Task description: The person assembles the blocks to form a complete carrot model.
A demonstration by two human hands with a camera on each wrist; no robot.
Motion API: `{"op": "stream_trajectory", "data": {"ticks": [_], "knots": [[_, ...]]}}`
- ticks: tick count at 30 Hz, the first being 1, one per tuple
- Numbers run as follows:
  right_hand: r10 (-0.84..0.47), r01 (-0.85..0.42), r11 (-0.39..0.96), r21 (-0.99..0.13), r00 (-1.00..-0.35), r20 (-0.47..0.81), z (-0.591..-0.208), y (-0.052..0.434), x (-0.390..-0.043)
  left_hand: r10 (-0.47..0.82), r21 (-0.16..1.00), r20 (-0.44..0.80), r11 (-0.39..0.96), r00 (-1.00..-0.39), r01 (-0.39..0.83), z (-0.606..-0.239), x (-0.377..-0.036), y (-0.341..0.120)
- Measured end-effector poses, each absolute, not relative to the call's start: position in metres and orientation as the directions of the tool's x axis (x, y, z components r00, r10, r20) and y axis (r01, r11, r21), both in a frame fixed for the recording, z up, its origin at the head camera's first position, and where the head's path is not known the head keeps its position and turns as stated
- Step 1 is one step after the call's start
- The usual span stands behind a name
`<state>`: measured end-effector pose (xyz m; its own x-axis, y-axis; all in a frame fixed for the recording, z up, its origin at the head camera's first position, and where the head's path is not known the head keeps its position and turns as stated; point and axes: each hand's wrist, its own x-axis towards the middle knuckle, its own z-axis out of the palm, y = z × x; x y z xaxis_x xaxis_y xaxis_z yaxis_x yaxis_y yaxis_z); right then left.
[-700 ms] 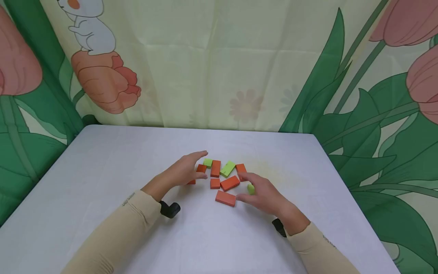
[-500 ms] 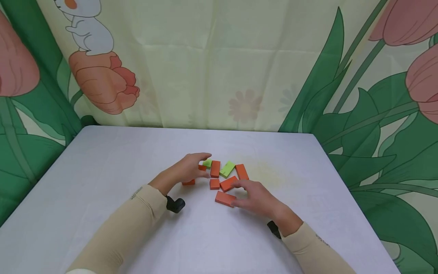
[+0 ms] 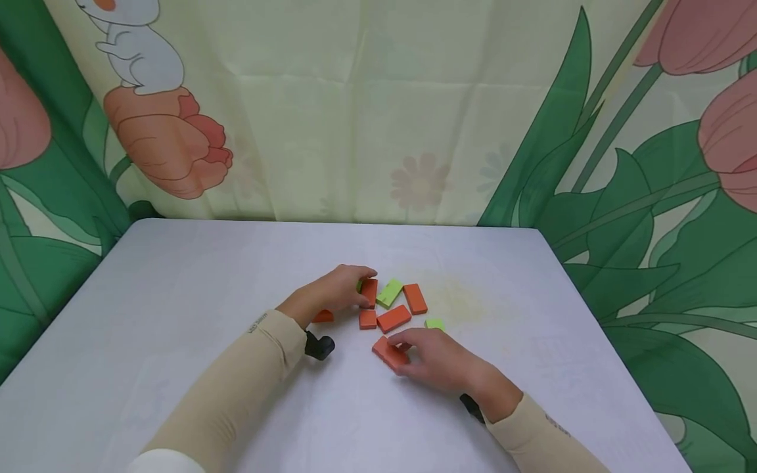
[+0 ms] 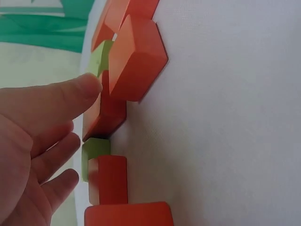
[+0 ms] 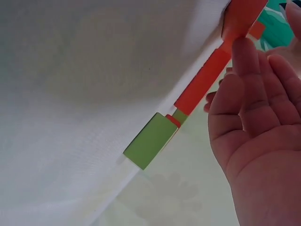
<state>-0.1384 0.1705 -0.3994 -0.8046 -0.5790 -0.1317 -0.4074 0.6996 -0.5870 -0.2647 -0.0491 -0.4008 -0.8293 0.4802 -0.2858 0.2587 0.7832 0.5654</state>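
Both hands are seen to have been drawn in since the earlier head pictures: the right hand [image 3: 440,364], spread near a small green piece before, is now lowered onto the nearest orange block [image 3: 387,353], and that small green block [image 3: 434,324] is left uncovered just behind it. The left hand [image 3: 334,292] has been moved forward over the far-left part of the cluster.

The nearest orange block is pinched at its right end by the right fingertips [image 3: 402,346], curled narrowly around it; it lies flat at the front of the group on the white table [image 3: 177,315]. The left hand is held with fingers loosely bent beside an upright-lying orange block [image 3: 369,292]; in the left wrist view the fingers [image 4: 70,96] are shown relaxed and just short of the blocks, so nothing appears to be gripped.

For the grasp to be done well, it is judged that the block should be squeezed on its two long sides and lifted straight, so the neighbouring orange pieces just behind are not dragged along. The left hand would best be kept apart from the cluster.

Six orange blocks can be counted in the head view, one partly hidden under the left wrist [image 3: 322,316], and two green ones are shown plainly; a sliver of a third green piece is glimpsed by the left fingers, though this cannot be told for certain.
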Motion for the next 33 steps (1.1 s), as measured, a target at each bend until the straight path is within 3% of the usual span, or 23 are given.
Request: {"op": "stream_trajectory", "data": {"ticks": [7, 17, 33], "knots": [[-0.623, -0.451, 0.673, -0.586, -0.773, -0.12, -0.398, 0.171, -0.139, 0.469, 0.537, -0.294, 0.802, -0.833, 0.262, -0.401, -0.266, -0.049], [-0.606, -0.372, 0.71, -0.598, -0.755, -0.25, -0.394, 0.16, -0.145, 0.459, 0.51, -0.311, 0.82, -0.833, 0.261, -0.401, -0.265, -0.05], [-0.515, -0.349, 0.795, -0.496, -0.82, -0.249, -0.393, 0.172, -0.137, 0.487, 0.49, -0.235, 0.807, -0.841, 0.331, -0.387, -0.257, -0.055]]}}
